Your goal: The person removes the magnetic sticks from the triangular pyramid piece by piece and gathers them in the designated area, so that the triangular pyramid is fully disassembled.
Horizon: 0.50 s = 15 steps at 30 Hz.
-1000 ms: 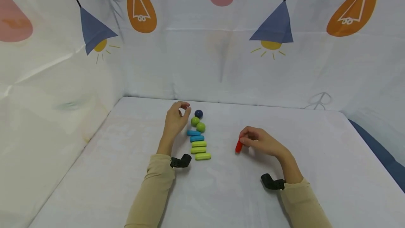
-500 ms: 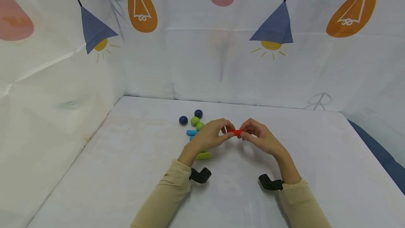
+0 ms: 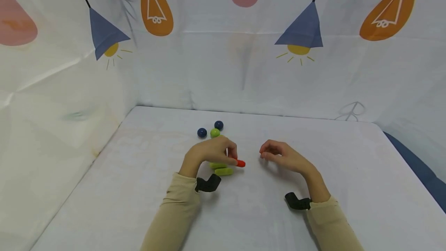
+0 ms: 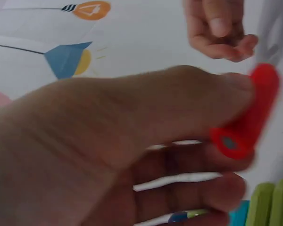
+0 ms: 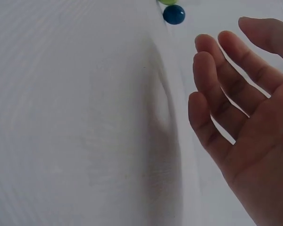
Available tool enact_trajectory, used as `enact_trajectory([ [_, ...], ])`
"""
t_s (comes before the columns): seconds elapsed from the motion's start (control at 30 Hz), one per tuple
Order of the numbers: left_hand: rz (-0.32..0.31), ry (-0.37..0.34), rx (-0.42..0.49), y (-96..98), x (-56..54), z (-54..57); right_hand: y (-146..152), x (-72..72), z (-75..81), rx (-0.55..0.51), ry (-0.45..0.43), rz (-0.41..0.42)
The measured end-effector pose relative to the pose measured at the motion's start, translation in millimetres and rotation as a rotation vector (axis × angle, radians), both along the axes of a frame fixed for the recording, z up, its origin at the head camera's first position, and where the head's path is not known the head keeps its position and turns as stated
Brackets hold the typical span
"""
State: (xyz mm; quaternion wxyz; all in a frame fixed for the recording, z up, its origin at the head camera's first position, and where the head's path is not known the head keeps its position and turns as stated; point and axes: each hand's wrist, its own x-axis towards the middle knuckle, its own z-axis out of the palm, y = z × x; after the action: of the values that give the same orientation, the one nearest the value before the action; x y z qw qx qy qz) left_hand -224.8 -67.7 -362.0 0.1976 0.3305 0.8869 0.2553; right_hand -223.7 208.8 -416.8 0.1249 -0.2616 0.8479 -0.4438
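My left hand (image 3: 210,152) pinches a short red rod (image 3: 241,163) between thumb and fingers, just above a column of small pieces. In the left wrist view, a grey disc shows in the near end of the red rod (image 4: 259,106). Two lime-green rods (image 3: 223,171) lie below that hand; it covers other pieces of the column. A sliver of a blue rod (image 4: 239,214) shows past the fingers. Off to the right, my right hand (image 3: 285,157) hovers over the table with fingers loosely bent; in its wrist view the hand (image 5: 254,108) holds nothing.
Behind the left hand are a green ball (image 3: 215,132) and two navy balls, one at the left (image 3: 202,132) and one farther back (image 3: 218,125). The white table (image 3: 251,212) ends at a printed cloth wall (image 3: 216,69).
The left hand released a navy ball at the left, went right and took the red rod from the right hand. It has carried the rod back left to the column; the right hand let go.
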Motion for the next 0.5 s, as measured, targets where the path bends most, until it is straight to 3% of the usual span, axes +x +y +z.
enact_trajectory([
  [0.13,-0.007,-0.061,-0.085,-8.3,4.7,5.5,0.1,-0.1,-2.4,0.028,-0.041,0.009],
  [0.33,0.04,-0.105,-0.179,-9.3,7.9,7.6,0.8,-0.5,-4.8,0.047,-0.06,0.034],
  [0.5,0.066,-0.121,-0.208,-7.1,9.9,6.7,0.5,-0.7,-4.6,0.058,-0.056,0.063],
])
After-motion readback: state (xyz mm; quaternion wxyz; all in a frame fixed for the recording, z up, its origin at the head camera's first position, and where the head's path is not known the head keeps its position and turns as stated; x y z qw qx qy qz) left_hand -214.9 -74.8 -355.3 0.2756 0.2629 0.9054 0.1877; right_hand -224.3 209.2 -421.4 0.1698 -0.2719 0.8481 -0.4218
